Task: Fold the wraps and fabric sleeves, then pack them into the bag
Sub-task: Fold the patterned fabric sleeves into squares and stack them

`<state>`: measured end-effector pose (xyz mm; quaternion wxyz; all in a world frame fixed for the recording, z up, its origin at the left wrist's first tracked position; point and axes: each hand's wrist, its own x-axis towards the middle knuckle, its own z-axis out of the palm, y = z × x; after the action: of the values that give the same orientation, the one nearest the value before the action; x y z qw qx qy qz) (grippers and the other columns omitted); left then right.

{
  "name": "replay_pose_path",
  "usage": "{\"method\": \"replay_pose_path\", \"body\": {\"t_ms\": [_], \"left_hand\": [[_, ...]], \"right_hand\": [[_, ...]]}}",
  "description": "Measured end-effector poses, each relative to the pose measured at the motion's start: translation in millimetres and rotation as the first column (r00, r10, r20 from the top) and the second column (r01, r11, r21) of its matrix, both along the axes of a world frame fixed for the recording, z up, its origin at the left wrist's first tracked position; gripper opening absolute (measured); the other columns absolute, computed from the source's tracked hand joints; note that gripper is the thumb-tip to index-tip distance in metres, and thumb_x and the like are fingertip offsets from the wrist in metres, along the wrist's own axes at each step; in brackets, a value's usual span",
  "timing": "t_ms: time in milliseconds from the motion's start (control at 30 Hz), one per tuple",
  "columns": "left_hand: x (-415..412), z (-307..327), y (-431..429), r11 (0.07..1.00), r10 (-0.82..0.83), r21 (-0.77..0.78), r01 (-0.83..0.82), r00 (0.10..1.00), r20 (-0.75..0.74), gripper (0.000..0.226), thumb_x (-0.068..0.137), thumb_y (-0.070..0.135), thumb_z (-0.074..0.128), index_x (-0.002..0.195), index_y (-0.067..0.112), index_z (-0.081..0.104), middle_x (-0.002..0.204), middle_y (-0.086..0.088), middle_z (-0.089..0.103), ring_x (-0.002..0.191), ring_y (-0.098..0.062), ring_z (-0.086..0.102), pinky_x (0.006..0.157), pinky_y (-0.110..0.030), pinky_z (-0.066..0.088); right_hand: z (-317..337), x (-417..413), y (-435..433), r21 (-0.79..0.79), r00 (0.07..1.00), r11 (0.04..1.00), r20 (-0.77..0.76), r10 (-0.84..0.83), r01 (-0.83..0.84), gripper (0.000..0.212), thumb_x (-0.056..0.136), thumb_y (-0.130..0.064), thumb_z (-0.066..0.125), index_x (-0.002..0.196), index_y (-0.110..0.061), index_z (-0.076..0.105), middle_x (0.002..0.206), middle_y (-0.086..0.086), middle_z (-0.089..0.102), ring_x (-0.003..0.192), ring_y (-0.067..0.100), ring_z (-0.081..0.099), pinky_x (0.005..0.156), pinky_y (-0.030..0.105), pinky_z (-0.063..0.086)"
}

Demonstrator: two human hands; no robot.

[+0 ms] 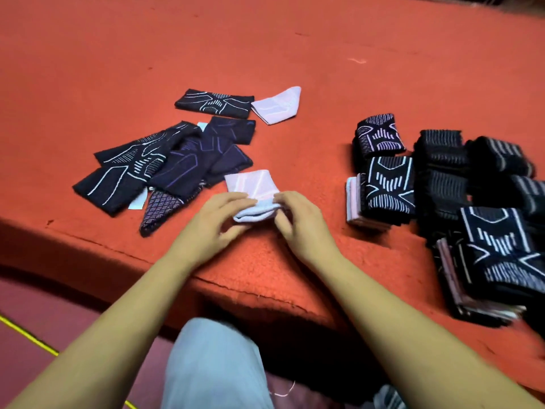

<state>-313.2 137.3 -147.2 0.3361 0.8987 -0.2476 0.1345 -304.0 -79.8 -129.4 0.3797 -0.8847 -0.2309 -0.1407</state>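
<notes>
- Pale pink fabric sleeve [250,184] lies on the red felt surface [295,54], its near end between both hands.
- Left hand [219,218] pinches the near edge with curled fingers.
- Right hand [298,221] likewise grips the folded near edge.
- Unfolded dark sleeves [165,166] lie left of the left hand.
- Folded stacks [442,184] sit right of the right hand.

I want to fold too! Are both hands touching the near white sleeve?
Touching. The head view shows the left hand and right hand pinching the edge of the near white sleeve.
</notes>
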Motion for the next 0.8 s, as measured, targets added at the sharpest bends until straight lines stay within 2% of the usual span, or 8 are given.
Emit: {"method": "replay_pose_path", "body": {"t_ms": [133,233,333,433,567,667,733,800], "left_hand": [[-32,7,-29,0.984,-0.028,-0.175,0.016,0.998,-0.062,0.034,0.09,0.029,0.059,0.118,0.013,0.069,0.117,0.007,0.067,0.111,0.003,0.059,0.099,-0.015,0.041],[-52,13,-45,0.965,-0.042,-0.261,0.018,0.996,-0.084,0.025,0.09,0.024,0.065,0.112,0.016,0.072,0.111,0.013,0.07,0.106,0.001,0.063,0.094,-0.016,0.045],[-69,27,-62,0.901,-0.018,-0.43,-0.049,0.989,-0.149,0.026,0.085,0.033,0.068,0.111,0.029,0.067,0.106,0.021,0.07,0.1,0.003,0.063,0.089,-0.018,0.047],[-74,45,-76,0.838,-0.01,-0.539,-0.091,0.983,-0.182,0.024,0.09,0.017,0.07,0.112,0.025,0.065,0.103,0.025,0.069,0.095,0.007,0.061,0.087,-0.011,0.043],[-68,75,-89,0.847,-0.035,-0.528,-0.055,0.987,-0.159,0.009,0.093,0.02,0.061,0.098,0.024,0.067,0.091,0.016,0.071,0.085,0.001,0.063,0.081,-0.018,0.047],[-62,107,-96,0.918,-0.09,-0.396,0.031,0.987,-0.132,0.009,0.093,0.015,0.066,0.089,0.023,0.069,0.082,0.019,0.068,0.077,0.006,0.058,0.073,-0.013,0.044],[-60,125,-100,0.96,-0.131,-0.264,0.09,0.981,-0.142,0.008,0.092,0.014,0.068,0.087,0.018,0.071,0.077,0.019,0.068,0.073,0.008,0.057,0.069,-0.011,0.042],[-58,137,-104,0.979,-0.154,-0.161,0.129,0.976,-0.156,0.006,0.092,0.017,0.07,0.088,0.017,0.074,0.078,0.015,0.071,0.072,0.006,0.059,0.068,-0.014,0.044]], "right_hand": [[4,-39,-25,0.101,0.998,0.995,-0.056,-0.006,0.012,0.028,0.081,-0.008,0.061,0.108,-0.005,0.064,0.113,0.007,0.064,0.104,0.014,0.059,0.093,0.018,0.042],[5,-65,-41,0.112,0.999,0.994,-0.055,0.001,0.006,0.032,0.078,-0.003,0.069,0.109,-0.006,0.063,0.118,0.004,0.06,0.111,0.01,0.055,0.1,0.015,0.038],[15,-87,-51,0.245,0.983,0.965,-0.175,-0.049,0.091,0.015,0.083,-0.008,0.068,0.097,-0.013,0.066,0.092,-0.004,0.067,0.083,0.007,0.062,0.076,0.022,0.048],[32,-97,-56,0.539,0.917,0.812,-0.399,0.011,0.225,0.005,0.089,-0.007,0.067,0.087,-0.01,0.063,0.06,0.003,0.059,0.05,0.013,0.05,0.048,0.023,0.04],[48,-107,-62,0.747,0.833,0.559,-0.527,0.17,0.359,0.015,0.091,-0.013,0.065,0.077,-0.01,0.058,0.051,0.005,0.051,0.042,0.014,0.038,0.039,0.021,0.029],[55,-112,-74,0.603,0.8,0.719,-0.589,0.111,0.345,0.016,0.089,-0.014,0.07,0.075,-0.012,0.06,0.054,-0.004,0.053,0.047,0.013,0.043,0.043,0.021,0.033],[62,-112,-83,0.507,0.874,0.802,-0.485,-0.039,0.317,0.016,0.081,-0.014,0.078,0.093,-0.011,0.067,0.077,-0.004,0.069,0.064,0.008,0.062,0.062,0.02,0.048],[70,-112,-88,0.451,0.928,0.842,-0.347,-0.14,0.295,0.028,0.08,-0.019,0.08,0.104,-0.014,0.067,0.097,-0.004,0.072,0.089,0.008,0.067,0.081,0.021,0.051]]}}
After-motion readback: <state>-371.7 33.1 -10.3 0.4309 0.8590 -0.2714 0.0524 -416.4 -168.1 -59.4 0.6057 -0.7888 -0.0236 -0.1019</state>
